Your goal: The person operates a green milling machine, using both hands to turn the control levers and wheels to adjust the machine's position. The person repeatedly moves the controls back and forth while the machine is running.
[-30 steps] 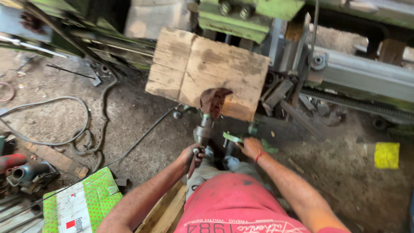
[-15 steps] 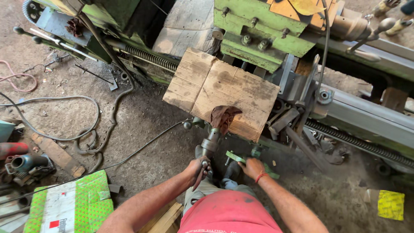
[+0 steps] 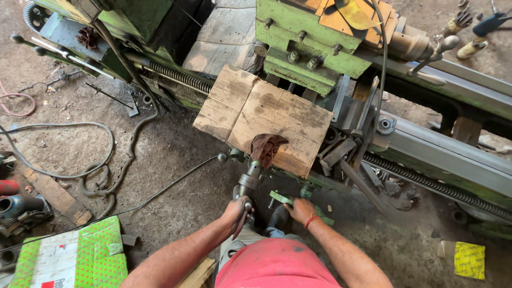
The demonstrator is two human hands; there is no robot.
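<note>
My left hand [image 3: 237, 212] grips the near end of a grey metal shaft [image 3: 249, 182] that stands on the dirt floor in front of me. A brown rag [image 3: 266, 146] is draped over the shaft's far end, against a sheet of cardboard [image 3: 264, 117]. My right hand [image 3: 300, 209] rests on a flat green metal piece [image 3: 281, 198] lying on the ground just right of the shaft. My own red shirt fills the bottom of the view.
A large green lathe [image 3: 314, 48] runs across the top and right, its lead screw [image 3: 426, 184] low at the right. Cables [image 3: 80, 160] loop over the floor at left. A green and white box [image 3: 69, 258] lies at bottom left, a yellow packet [image 3: 470, 260] at bottom right.
The view has tilted upward, so more of the lathe shows and the cardboard sits lower in the picture. Both hands stay on the shaft and the green piece.
</note>
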